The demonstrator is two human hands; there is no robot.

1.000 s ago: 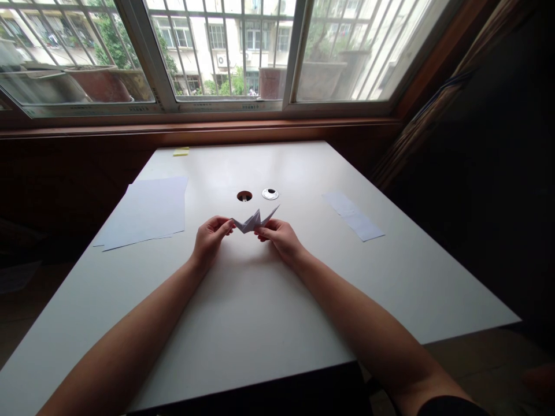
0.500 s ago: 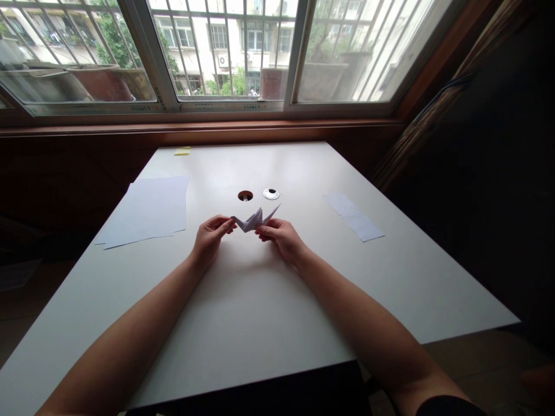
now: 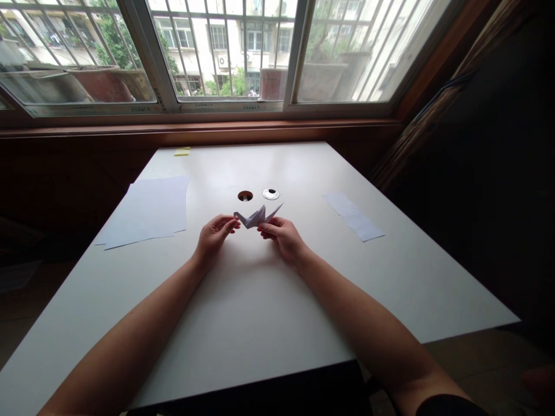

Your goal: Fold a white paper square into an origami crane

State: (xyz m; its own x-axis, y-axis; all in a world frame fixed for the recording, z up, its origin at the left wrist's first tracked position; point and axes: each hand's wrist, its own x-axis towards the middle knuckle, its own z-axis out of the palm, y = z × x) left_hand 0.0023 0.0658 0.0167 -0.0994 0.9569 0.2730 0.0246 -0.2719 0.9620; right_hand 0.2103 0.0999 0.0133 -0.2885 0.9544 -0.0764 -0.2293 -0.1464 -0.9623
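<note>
A small folded white paper figure (image 3: 256, 216) with pointed wings is held just above the white table (image 3: 260, 300), near its middle. My left hand (image 3: 213, 236) pinches the figure's left tip with curled fingers. My right hand (image 3: 281, 236) pinches its lower right side between thumb and fingers. Both forearms reach in from the near edge.
A stack of white sheets (image 3: 147, 211) lies at the left. A folded paper strip (image 3: 353, 216) lies at the right. Behind the figure are a round cable hole (image 3: 245, 196) and its loose cap (image 3: 270, 193). A yellow note (image 3: 181, 152) sits by the far edge, under the window.
Both hands and the paper figure have shifted slightly away from me and a little upward. The grips look the same.
</note>
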